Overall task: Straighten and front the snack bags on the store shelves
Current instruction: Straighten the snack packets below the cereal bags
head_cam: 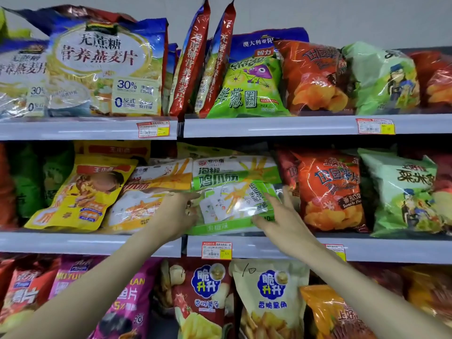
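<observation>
The green-and-white snack bag (234,192) sits tilted at the front of the middle shelf (269,250), between an orange-and-white bag (146,192) on its left and a red crisp bag (327,192) on its right. The right hand (281,223) lies spread, fingers straight, against its lower right corner; the left hand (175,214) meets its left edge, pinch or mere touch not discernible. Risk: the slick film could slip under a flat hand and slide off the shelf lip, or a sideways push could topple the neighbours.

At centre frame, a green-and-white snack bag (234,177) carries yellow starburst streaks; left of it sits a yellow bag (80,192) with a red banner. At right, an orange-red chip bag (330,192) has blue lettering, beside a pale green bag (401,187) with a cartoon figure in blue.
</observation>
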A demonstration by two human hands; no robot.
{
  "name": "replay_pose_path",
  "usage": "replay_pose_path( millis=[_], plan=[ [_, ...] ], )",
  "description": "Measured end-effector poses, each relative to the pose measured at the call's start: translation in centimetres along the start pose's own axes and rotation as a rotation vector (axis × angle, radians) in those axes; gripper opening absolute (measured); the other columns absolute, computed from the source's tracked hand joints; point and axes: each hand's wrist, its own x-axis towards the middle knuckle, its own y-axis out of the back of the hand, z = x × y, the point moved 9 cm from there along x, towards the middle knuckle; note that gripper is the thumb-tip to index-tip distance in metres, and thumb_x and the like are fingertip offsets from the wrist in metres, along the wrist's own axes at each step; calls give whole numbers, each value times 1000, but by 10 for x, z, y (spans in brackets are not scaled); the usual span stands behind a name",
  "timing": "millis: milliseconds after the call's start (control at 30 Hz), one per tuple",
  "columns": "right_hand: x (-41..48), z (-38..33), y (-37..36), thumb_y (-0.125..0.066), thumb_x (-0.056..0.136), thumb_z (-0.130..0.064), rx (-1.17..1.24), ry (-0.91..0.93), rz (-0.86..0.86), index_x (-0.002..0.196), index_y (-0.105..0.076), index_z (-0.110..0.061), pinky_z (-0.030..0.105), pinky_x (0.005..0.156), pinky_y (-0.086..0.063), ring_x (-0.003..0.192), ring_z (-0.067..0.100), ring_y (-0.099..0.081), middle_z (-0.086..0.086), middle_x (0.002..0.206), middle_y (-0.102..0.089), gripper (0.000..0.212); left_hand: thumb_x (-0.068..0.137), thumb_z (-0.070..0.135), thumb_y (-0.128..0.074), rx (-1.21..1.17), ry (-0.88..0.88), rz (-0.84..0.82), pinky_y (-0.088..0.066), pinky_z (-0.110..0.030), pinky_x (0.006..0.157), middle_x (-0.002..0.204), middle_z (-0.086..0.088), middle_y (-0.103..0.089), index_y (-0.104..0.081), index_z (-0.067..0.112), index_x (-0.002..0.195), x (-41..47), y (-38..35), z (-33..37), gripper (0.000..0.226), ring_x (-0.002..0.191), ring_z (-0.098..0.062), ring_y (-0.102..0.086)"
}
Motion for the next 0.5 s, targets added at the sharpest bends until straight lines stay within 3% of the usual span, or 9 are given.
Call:
replay_pose_path(
  millis=[100, 267, 500],
  plan=[
    [-6, -13, -13, -58, 102, -51, -27, 27, -34, 166, -14, -37, 42, 127, -15, 162, 16, 4, -14, 171, 23, 79, 100, 17, -66, -12, -35, -15, -56, -34, 82, 136, -11, -70, -61, 18, 147, -2, 2, 0, 48, 97, -31, -73],
    [-14, -46, -44, -52, 103, -56, -141, 95, -92, 166, -12, -36, 40, 129, -12, 161, 11, 5, -16, 173, 15, 78, 104, 29, -63, -30, -93, -18, -50, -36, 102, 142, -1, -67, -64, 21, 144, -17, 11, -10, 40, 132, -25, -61],
    [-3, -131, -112, -45, 106, -56, -301, 214, -113, 167, -14, -25, 31, 127, -8, 160, 10, 2, -11, 175, -2, 75, 100, 39, -65, 92, -48, -9, -53, -43, 102, 146, 2, -62, -57, 29, 148, -49, 53, -88, 50, 137, -22, -54]
  ],
)
